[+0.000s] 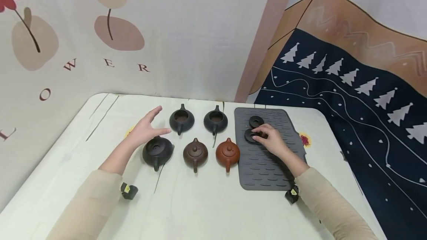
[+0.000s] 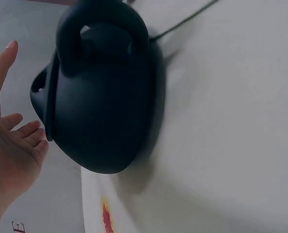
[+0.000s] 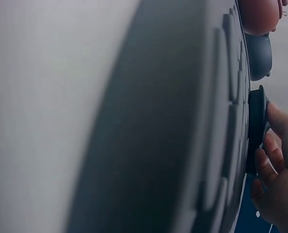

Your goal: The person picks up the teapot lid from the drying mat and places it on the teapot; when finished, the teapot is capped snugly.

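Note:
My left hand (image 1: 144, 132) hovers with thumb and fingers spread behind a black teapot (image 1: 158, 155) at the left. That teapot (image 2: 103, 111) has its lid on, and in the left wrist view the fingers lie just past the lid. With thumb and fingertips my right hand (image 1: 272, 142) pinches a round black teapot lid (image 1: 249, 136) at the grey mat. The right wrist view shows this lid (image 3: 256, 114) right at the mat's ribbed surface, the fingers curved along its side. Another black lid (image 1: 256, 122) lies just behind it on the mat.
Two lidless black teapots, one left (image 1: 181, 120) and one right (image 1: 215, 121), stand at the back. A brown teapot (image 1: 195, 155) and a reddish-orange teapot (image 1: 228, 155), both lidded, stand in front. The grey mat (image 1: 267, 175) covers the white table's (image 1: 186, 210) right part.

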The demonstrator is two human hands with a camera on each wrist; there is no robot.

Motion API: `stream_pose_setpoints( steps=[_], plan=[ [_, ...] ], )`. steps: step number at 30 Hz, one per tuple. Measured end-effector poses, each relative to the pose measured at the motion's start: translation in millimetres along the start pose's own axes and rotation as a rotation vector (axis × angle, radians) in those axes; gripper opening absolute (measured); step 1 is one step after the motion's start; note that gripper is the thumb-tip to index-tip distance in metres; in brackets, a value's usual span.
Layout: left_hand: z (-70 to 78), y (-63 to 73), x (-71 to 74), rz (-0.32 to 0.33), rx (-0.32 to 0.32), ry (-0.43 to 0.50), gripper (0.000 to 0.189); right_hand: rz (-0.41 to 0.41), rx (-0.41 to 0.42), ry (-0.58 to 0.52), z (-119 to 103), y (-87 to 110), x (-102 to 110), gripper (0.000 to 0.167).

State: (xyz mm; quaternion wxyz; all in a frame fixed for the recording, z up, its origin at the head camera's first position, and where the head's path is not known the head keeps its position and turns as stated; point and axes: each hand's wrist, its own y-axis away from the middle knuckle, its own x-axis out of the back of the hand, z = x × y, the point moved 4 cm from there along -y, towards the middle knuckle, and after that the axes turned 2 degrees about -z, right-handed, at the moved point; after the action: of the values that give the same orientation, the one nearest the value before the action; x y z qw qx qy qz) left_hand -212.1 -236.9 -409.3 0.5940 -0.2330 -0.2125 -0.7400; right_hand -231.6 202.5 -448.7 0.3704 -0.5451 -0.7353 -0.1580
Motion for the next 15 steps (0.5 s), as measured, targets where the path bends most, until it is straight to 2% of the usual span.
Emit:
stream_pose_setpoints(
  steps=[15],
  plan=[
    [-10.7,-36.4,-13.9,-0.113,0.018,-0.111,0.104,0.057,-0.029,0.015,-1,-1.2,-1,0.014]
  ],
)
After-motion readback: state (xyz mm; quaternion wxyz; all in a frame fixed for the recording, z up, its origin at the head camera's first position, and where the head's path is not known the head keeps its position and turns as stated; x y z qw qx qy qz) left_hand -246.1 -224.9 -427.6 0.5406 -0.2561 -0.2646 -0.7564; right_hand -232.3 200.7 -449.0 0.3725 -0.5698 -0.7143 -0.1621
